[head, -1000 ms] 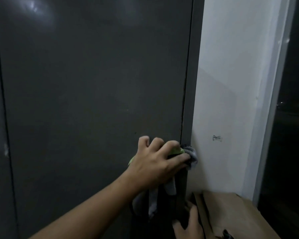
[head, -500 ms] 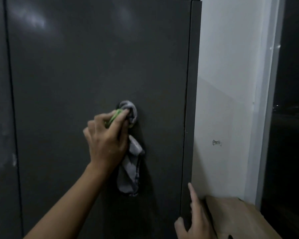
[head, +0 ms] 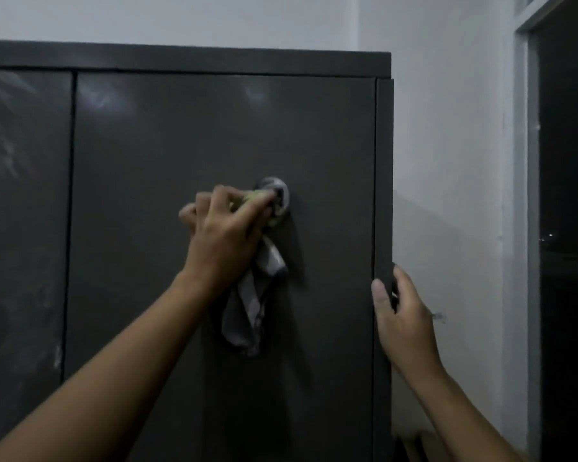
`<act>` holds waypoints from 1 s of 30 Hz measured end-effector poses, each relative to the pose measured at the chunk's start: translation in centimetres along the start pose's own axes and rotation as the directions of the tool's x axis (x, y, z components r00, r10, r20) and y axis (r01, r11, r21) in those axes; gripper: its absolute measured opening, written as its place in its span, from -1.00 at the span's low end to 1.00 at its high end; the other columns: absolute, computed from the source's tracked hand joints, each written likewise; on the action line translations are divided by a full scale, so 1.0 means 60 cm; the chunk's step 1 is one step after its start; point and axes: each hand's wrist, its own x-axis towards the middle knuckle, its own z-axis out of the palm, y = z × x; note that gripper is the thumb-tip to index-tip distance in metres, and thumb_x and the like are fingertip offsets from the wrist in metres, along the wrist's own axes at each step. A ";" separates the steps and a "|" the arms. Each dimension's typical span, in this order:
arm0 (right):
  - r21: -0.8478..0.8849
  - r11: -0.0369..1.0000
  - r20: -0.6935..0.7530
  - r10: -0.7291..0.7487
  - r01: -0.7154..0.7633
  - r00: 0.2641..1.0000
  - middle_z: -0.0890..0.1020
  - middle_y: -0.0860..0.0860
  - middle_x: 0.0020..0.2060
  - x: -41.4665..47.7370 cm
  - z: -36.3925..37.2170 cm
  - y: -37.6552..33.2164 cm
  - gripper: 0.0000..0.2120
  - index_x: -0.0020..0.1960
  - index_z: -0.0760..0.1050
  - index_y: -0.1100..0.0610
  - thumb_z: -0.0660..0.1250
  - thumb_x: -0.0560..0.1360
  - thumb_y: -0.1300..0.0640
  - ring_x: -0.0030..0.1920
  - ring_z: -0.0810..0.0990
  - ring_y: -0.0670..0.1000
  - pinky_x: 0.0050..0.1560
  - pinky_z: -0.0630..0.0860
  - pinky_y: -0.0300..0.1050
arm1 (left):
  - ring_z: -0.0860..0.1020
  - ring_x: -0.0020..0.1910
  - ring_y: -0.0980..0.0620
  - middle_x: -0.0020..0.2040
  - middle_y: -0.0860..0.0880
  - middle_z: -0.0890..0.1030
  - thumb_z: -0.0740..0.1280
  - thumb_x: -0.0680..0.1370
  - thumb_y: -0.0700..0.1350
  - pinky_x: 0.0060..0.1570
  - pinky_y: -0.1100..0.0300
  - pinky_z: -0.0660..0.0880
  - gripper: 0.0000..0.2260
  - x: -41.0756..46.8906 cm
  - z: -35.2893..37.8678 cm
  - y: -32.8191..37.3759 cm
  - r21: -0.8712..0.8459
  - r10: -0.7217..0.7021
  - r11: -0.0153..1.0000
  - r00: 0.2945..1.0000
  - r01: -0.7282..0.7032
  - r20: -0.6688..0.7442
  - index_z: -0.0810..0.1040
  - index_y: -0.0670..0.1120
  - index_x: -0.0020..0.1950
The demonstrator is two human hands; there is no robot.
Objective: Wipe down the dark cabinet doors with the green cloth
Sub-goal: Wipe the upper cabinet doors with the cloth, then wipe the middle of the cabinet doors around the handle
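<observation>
Left hand [head: 226, 235], frame center, is gripping green cloth [head: 247, 311] w/ curled fingers, pressing it vs. dark cabinet door [head: 147, 155]; cloth's gray tail is hanging below. Right hand [head: 406, 315], center right, is clasping door's edge: thumb in front, fingers wrapped behind.

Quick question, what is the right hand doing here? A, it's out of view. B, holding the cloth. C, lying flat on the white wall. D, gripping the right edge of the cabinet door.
D: the right hand grips the right edge of the cabinet door, thumb on the front face, while the left hand holds the cloth against the panel.
</observation>
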 end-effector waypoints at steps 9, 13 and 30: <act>0.103 0.991 -0.022 -0.088 0.090 0.996 0.35 -0.01 0.51 0.116 0.004 -0.054 -0.40 0.59 0.17 0.04 0.04 0.65 -0.23 0.51 0.30 -0.01 0.52 0.24 -0.01 | 0.38 0.12 -0.20 0.13 -0.11 0.44 0.14 0.64 0.13 0.07 -0.03 0.23 -0.68 0.193 0.035 0.037 0.004 -0.260 0.965 0.961 0.261 -0.098 0.51 0.16 0.34; 0.146 0.983 -0.036 -0.111 0.115 0.993 0.45 -0.03 0.44 0.123 0.009 -0.036 -0.30 0.55 0.25 0.01 0.04 0.56 -0.38 0.44 0.40 -0.02 0.45 0.37 0.10 | 0.39 0.05 -0.17 0.09 -0.09 0.44 0.16 0.65 0.11 0.01 -0.04 0.26 -0.70 0.122 0.053 0.108 0.032 0.002 0.999 1.000 -0.003 0.032 0.46 0.18 0.37; -0.299 0.674 0.242 -0.631 0.675 0.737 0.03 0.10 0.58 0.012 0.122 -0.186 -0.14 0.60 0.05 0.01 0.22 0.42 -0.31 0.60 -0.15 0.12 0.56 -0.16 0.26 | 0.58 0.00 0.05 0.01 0.07 0.65 0.40 0.53 -0.06 -0.03 0.12 0.50 -0.82 0.080 -0.076 -0.018 -0.137 -0.196 0.970 0.980 0.200 0.045 0.64 0.10 0.11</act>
